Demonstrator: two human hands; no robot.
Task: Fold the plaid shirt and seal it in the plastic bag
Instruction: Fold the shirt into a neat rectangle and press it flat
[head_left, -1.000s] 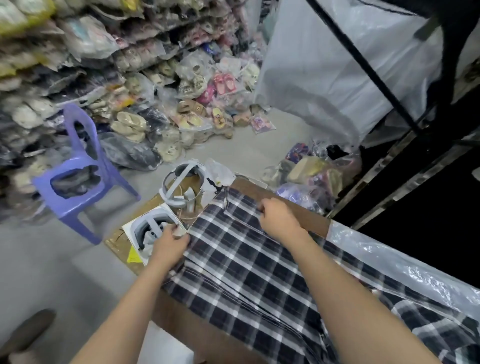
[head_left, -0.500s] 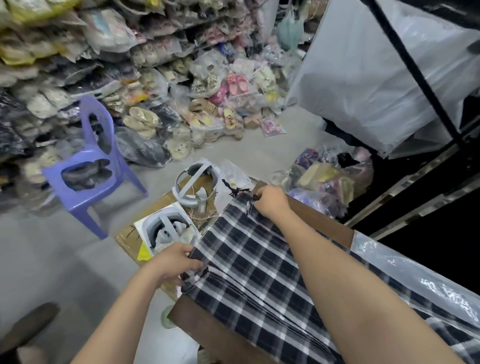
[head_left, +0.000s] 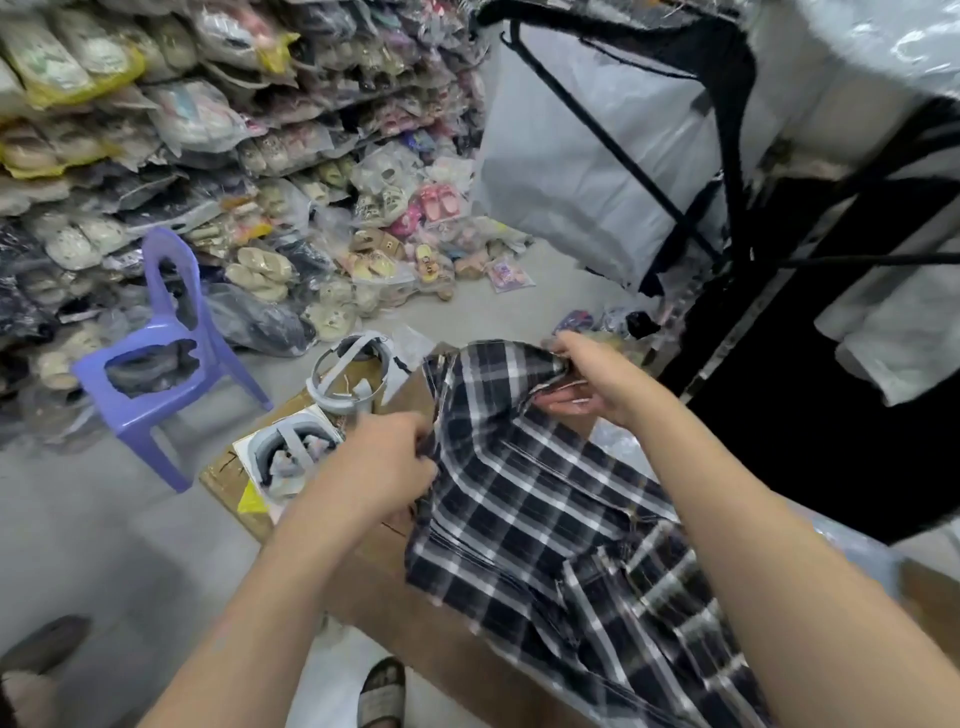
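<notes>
Far edge of the shirt lifted in both hands, fold not yet laid.

Nearest me, the plaid shirt (head_left: 545, 519) lies across the brown table (head_left: 415, 613), its near part bunched. My left hand (head_left: 384, 462) is pinched shut on its left edge; further off, my right hand (head_left: 587, 384) is closed on the raised far corner. I judge an uneven pull would skew the fold, or drag cloth off the table's left edge toward the headset box (head_left: 285, 452). The plastic bag (head_left: 852, 551) lies right, mostly hidden.

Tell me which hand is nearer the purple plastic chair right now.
Left. The left hand grips the plaid shirt edge on the side facing the purple plastic chair; the right hand holds the shirt's far corner, farther away.
</notes>
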